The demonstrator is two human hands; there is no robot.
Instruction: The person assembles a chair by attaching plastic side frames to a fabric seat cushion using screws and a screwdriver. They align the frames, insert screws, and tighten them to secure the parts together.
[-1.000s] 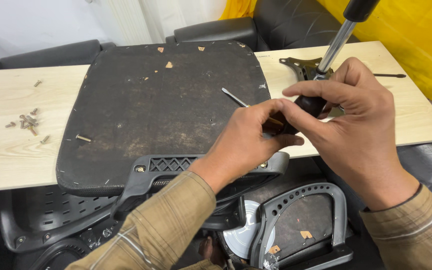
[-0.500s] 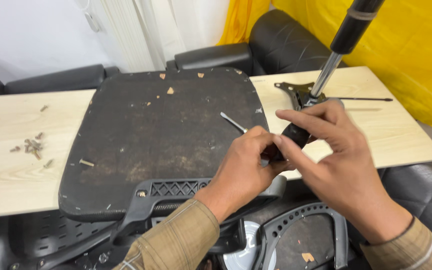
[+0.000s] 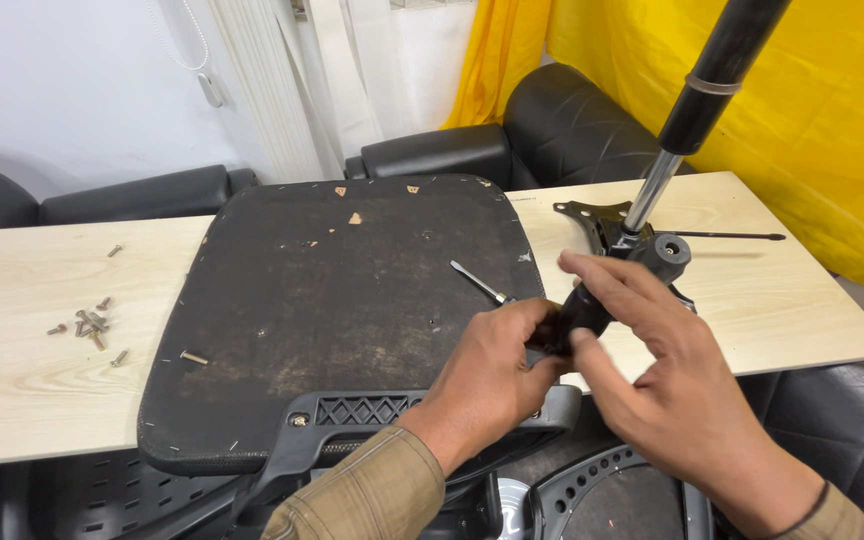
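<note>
Left hand (image 3: 487,375) hides screwdriver (image 3: 552,315) handle's end.

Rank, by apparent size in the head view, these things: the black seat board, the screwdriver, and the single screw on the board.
1. Black seat board, clearly largest.
2. Screwdriver, partly covered by the left hand and right hand.
3. Single screw, smallest.

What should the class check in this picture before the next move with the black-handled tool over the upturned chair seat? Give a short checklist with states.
1. Left hand grips the black tool handle: ok.
2. Right hand steadies the handle: ok.
3. Tool shaft lies over the chair seat: ok.
4. Tip seated in a screw: cannot tell.
5. Loose screws gathered on the table: ok.
6. Gas lift cylinder stable: cannot tell.
</note>
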